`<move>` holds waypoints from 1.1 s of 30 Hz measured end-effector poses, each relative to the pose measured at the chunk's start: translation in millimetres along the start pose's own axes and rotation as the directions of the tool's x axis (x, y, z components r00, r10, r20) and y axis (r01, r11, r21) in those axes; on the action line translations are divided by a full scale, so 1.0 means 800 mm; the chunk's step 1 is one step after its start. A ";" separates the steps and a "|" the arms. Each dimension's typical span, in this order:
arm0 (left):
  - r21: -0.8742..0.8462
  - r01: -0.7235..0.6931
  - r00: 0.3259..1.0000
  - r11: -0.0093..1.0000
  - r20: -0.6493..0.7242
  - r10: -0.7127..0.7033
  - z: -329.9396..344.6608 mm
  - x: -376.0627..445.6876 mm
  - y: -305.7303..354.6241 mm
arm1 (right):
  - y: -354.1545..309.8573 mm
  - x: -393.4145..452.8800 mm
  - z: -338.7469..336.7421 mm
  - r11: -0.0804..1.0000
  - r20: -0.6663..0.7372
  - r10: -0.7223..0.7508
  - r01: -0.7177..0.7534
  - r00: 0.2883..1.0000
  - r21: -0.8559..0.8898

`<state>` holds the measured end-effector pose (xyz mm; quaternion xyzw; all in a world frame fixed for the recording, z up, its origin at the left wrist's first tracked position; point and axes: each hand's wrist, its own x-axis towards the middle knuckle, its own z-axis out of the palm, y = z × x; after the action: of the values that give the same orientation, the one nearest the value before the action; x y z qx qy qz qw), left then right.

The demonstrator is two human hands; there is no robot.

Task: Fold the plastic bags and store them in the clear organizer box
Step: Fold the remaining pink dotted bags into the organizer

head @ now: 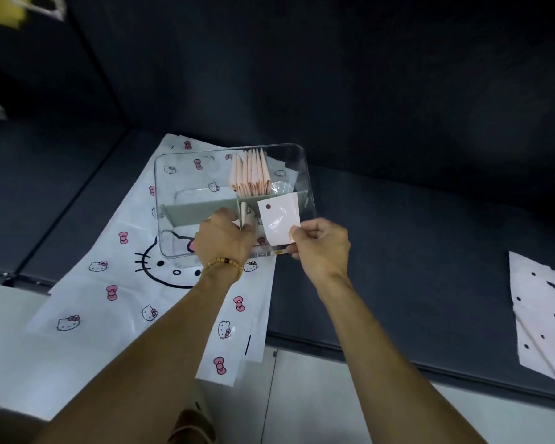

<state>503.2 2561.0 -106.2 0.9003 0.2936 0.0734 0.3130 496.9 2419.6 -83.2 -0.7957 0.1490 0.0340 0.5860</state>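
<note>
A dark, matte padded surface point(398, 219) fills most of the frame, with a pale floor along the lower edge. Across the centre left lies a large flat white plastic bag point(116, 283) printed with cartoon cat faces and pink bows, thin and slightly glossy. At the right edge lies another white bag point(539, 315) with dark dots, creased and unfolded. On top of the printed bag, in the middle of the frame, sits the clear organizer box point(302, 161), rectangular with rounded corners, split by a grey-green divider point(193, 209) running left to right. The far compartment holds a row of folded pink bags point(250, 171) standing upright on edge. Two bare forearms reach up from the bottom. The left hand point(223, 241), with a beaded bracelet point(225, 262) at the wrist, is curled at the divider in the near compartment, touching a thin upright folded piece point(243, 213); what it grips is unclear. The right hand point(321, 245), the nearer one to the slot, pinches the lower right corner of a small folded bag point(279, 219), a glossy white rectangle held upright over the near right compartment, long axis vertical, just up and left of the hand; it likely goes straight down.
</note>
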 end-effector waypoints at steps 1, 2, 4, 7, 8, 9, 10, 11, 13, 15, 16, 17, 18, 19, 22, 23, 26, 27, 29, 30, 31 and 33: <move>-0.025 -0.003 1.000 1.000 -0.008 0.003 -0.003 0.000 -0.003 | -0.001 0.003 0.007 0.998 -0.008 -0.025 0.025 1.000 -0.061; -0.050 -0.012 1.000 0.999 -0.012 0.011 -0.005 -0.001 -0.005 | -0.002 0.006 0.013 0.992 -0.013 -0.061 0.059 0.998 -0.109; -0.099 -0.037 0.999 0.994 -0.006 0.037 -0.009 -0.002 -0.007 | -0.006 0.007 0.025 0.963 -0.013 -0.163 0.156 0.987 -0.218; -0.133 -0.054 0.998 0.990 0.006 0.056 -0.013 -0.002 -0.009 | -0.009 0.003 0.041 0.778 0.005 -0.329 0.274 0.944 -0.565; -0.139 -0.056 0.998 0.989 0.010 0.058 -0.013 -0.002 -0.010 | -0.009 0.002 0.044 0.705 0.006 -0.365 0.281 0.931 -0.651; -0.150 -0.061 0.998 0.987 0.010 0.063 -0.013 -0.002 -0.010 | -0.010 0.000 0.047 0.660 0.012 -0.386 0.285 0.922 -0.695; -0.165 -0.068 0.997 0.984 0.009 0.071 -0.012 -0.002 -0.011 | -0.009 -0.001 0.050 0.642 0.034 -0.391 0.299 0.920 -0.706; -0.181 -0.078 0.997 0.980 0.009 0.081 -0.013 -0.002 -0.012 | -0.008 -0.002 0.052 0.650 0.083 -0.383 0.332 0.920 -0.683; -0.208 -0.097 0.995 0.973 0.017 0.103 -0.013 -0.002 -0.015 | -0.003 -0.004 0.056 0.709 0.218 -0.348 0.409 0.912 -0.574; -0.228 -0.110 0.992 0.968 0.031 0.120 -0.013 -0.001 -0.019 | -0.002 -0.003 0.059 0.795 0.226 -0.318 0.389 0.921 -0.466; -0.231 -0.117 0.991 0.966 0.034 0.128 -0.013 -0.001 -0.021 | -0.003 0.000 0.060 0.847 0.187 -0.296 0.347 0.937 -0.402; -0.232 -0.124 0.990 0.965 0.035 0.135 -0.012 0.000 -0.021 | -0.004 0.001 0.061 0.890 0.167 -0.264 0.307 0.950 -0.336; -0.233 -0.129 0.989 0.964 0.037 0.141 -0.012 0.000 -0.022 | -0.004 0.003 0.062 0.911 0.180 -0.233 0.280 0.955 -0.302; -0.235 -0.129 0.989 0.963 0.041 0.143 -0.012 0.000 -0.022 | -0.004 0.003 0.063 0.910 0.212 -0.206 0.266 0.955 -0.317; -0.246 -0.117 0.990 0.962 0.051 0.134 -0.011 0.002 -0.023 | -0.004 0.007 0.061 0.854 0.240 -0.109 0.215 0.965 -0.475; -0.248 -0.117 0.989 0.962 0.058 0.135 -0.011 0.002 -0.024 | -0.004 0.008 0.059 0.837 0.225 -0.099 0.203 0.969 -0.507; -0.247 -0.124 0.987 0.961 0.070 0.146 -0.016 0.001 -0.022 | -0.007 0.005 0.053 0.849 0.188 -0.155 0.228 0.970 -0.477; -0.250 -0.133 0.986 0.959 0.060 0.152 -0.018 -0.002 -0.021 | -0.008 0.003 0.049 0.867 0.166 -0.178 0.235 0.970 -0.440; -0.294 -0.145 0.987 0.945 0.025 0.159 -0.024 -0.011 -0.015 | -0.009 0.000 0.035 0.906 0.096 -0.199 0.220 0.975 -0.361; -0.344 -0.137 0.988 0.929 0.015 0.152 -0.026 -0.019 -0.012 | -0.008 -0.001 0.024 0.927 0.053 -0.196 0.203 0.979 -0.316; -0.413 -0.116 0.990 0.903 0.021 0.136 -0.027 -0.027 -0.007 | -0.007 -0.002 0.011 0.945 0.006 -0.189 0.184 0.982 -0.269; -0.571 -0.028 0.991 0.820 0.094 0.099 -0.021 -0.050 0.008 | -0.002 -0.002 -0.023 0.972 -0.088 -0.160 0.141 0.983 -0.188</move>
<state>467.9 2542.9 -86.8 0.7782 0.2088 0.1138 0.5813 494.0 2403.4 -75.6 -0.8553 0.1143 -0.0381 0.5039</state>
